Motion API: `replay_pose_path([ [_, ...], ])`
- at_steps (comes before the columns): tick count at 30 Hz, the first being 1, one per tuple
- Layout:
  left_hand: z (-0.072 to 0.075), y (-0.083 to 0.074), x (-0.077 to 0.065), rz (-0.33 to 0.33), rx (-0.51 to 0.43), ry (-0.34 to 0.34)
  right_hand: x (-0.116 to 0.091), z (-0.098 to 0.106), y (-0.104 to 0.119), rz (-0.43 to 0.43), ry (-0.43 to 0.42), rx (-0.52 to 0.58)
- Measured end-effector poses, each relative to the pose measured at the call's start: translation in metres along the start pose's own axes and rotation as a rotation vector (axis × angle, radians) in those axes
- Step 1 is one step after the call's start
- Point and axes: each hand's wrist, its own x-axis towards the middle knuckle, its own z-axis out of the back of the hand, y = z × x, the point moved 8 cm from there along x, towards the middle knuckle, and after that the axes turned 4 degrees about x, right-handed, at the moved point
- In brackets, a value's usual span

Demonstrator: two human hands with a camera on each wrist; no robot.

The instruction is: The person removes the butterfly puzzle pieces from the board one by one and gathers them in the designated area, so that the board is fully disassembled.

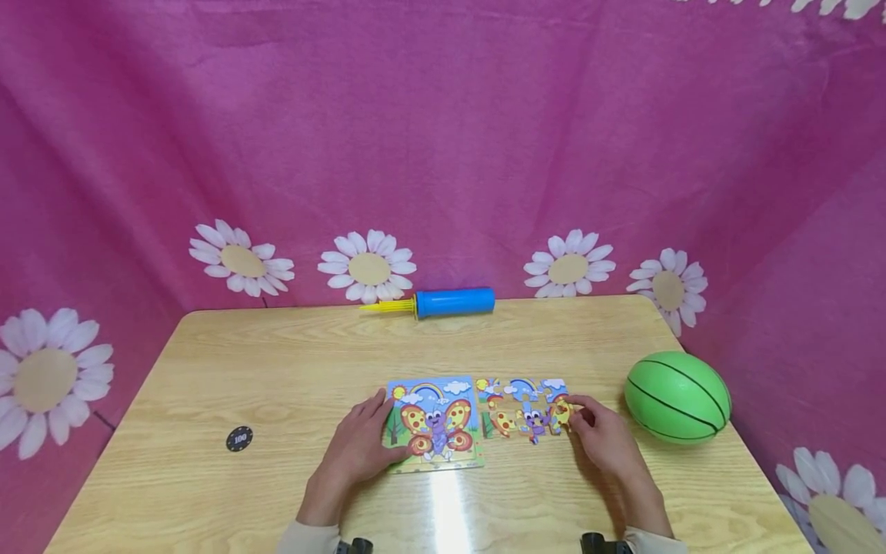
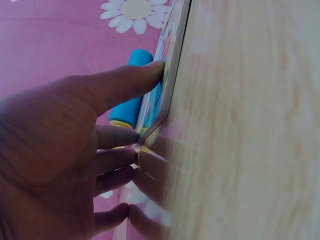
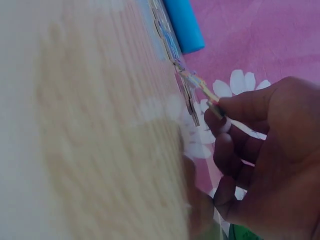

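Tabletop, butterfly board whole only in head view.

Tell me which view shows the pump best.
The head view: the pump shows whole, nozzle included. Left wrist: partly hidden by the left hand. Right wrist: only a blue length, cut by the frame's top.

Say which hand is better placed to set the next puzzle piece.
Likely the right hand: it pinches a puzzle piece at the right edge of the partial puzzle, while the left hand touches the butterfly board.
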Motion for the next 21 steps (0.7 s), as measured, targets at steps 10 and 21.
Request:
replay_pose_path([
  [10,0.0001,0.0005,-0.0016,0.003,-0.008,-0.004,-0.0011,-0.0012,-0.0088,-0.056,0.036,-0.054],
  [21,-0.0024,0.0035,0.0000,-0.009,-0.030,-0.013,-0.0004,-0.0013,-0.0044,-0.011,0.011,-0.033],
])
